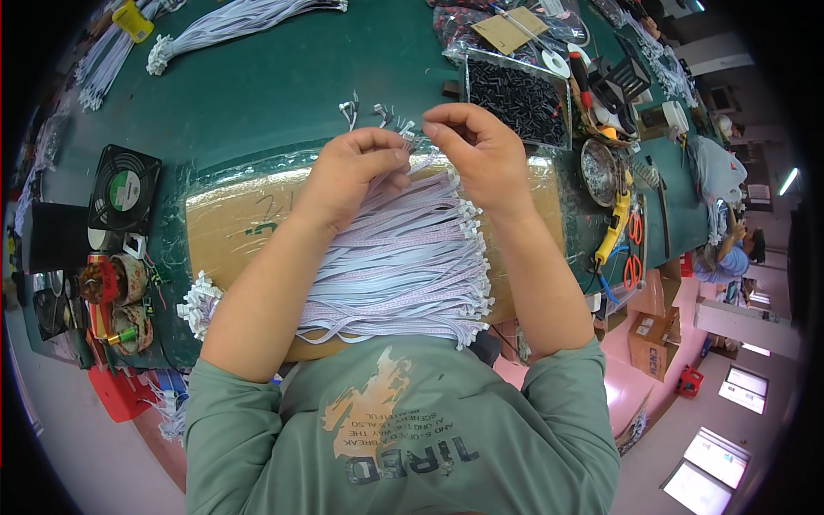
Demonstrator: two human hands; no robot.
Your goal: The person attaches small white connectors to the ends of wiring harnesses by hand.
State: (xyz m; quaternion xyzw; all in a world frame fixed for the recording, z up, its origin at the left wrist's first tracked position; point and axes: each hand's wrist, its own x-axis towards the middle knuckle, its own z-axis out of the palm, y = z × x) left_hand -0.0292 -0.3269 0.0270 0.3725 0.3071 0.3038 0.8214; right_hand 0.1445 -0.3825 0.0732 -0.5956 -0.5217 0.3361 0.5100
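A thick bundle of white flat ribbon cables (395,275) with small white connectors at the ends lies in front of me. It rests on a brown cardboard sheet (245,215) under clear plastic. Over its far edge, my left hand (343,176) is closed, fingers curled around a cable whose connector end (407,129) sticks out past the fingertips. Just to the right, my right hand (489,163) pinches thumb against index finger; whatever it holds is too small to make out. Small cable ends with dark bits (349,110) lie beyond my left hand.
An open box (467,81) of small black tubes (515,96) stands beyond my right hand. Rightward are a metal bowl (598,172), a yellow-handled tool (614,227) and orange-handled scissors (633,270). A black fan (124,190) stands left. More cables (240,26) lie at the far left.
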